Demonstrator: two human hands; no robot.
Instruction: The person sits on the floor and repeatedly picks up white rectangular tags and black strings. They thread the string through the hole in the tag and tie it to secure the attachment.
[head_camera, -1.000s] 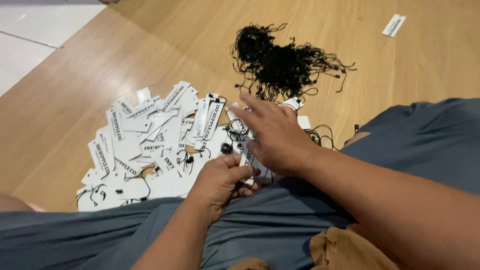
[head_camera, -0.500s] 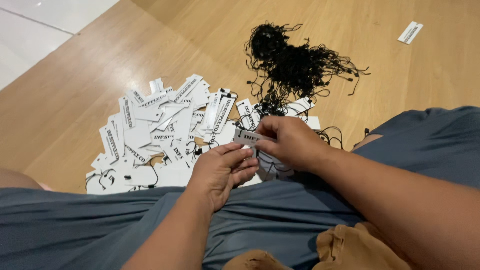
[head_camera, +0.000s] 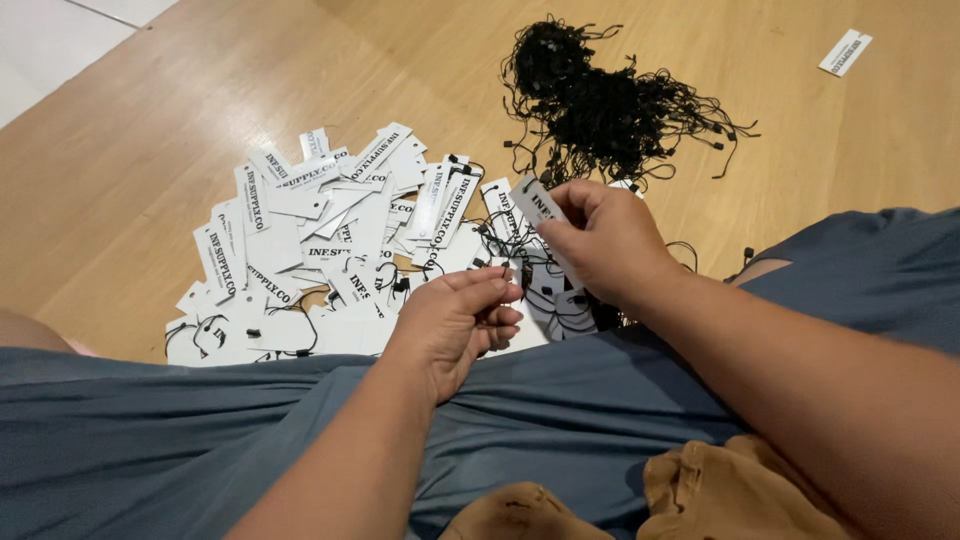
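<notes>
Head view, right hand (head_camera: 605, 240) pinching white tag (head_camera: 532, 203), left hand (head_camera: 455, 320) curled

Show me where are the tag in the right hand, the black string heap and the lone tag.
held white tag (head_camera: 533, 203), head view, on its printed face.
black string heap (head_camera: 600, 105), head view, on its dense middle.
lone white tag (head_camera: 845, 52), head view, on its centre.

White printed tag (head_camera: 535, 203) held tilted above floor.
</notes>
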